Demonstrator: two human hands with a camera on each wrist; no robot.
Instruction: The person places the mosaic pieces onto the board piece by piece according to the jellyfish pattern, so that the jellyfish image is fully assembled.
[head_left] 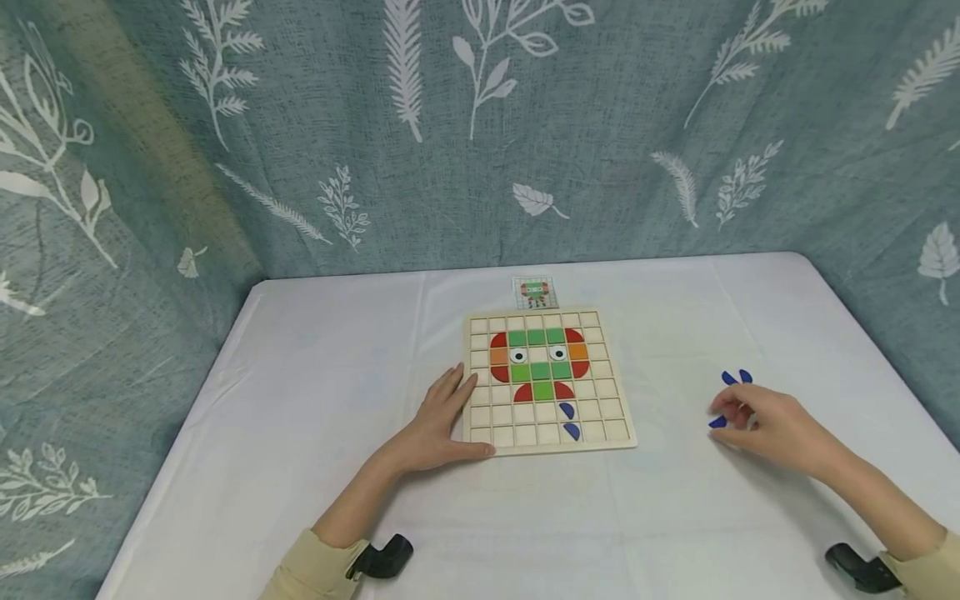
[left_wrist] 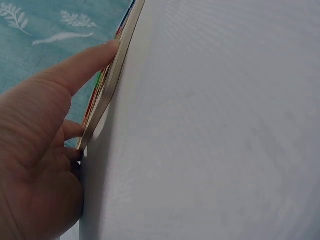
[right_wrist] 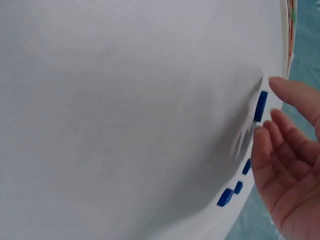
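My left hand (head_left: 433,425) rests at the left side of a wooden grid board (head_left: 626,433), fingers spread along its edge and thumb at its near corner. The left wrist view shows the thumb (left_wrist: 92,62) on the board's rim. My right hand (head_left: 780,429) is low over the table to the right, with thumb and fingers parted around a blue half-round piece (right_wrist: 260,106). Small gaps show between that piece and the fingertips. More blue pieces (head_left: 745,377) lie just beyond the fingers. Red, green, orange and eye tiles (head_left: 541,371) form a figure on the board, with two blue pieces (head_left: 572,431) below.
A small picture card (head_left: 535,292) showing a similar figure lies behind the board. A white cloth (head_left: 337,375) covers the table. Behind hangs a blue-green curtain (head_left: 600,150) with white leaf prints. Black wrist devices (head_left: 386,557) sit at both sleeves.
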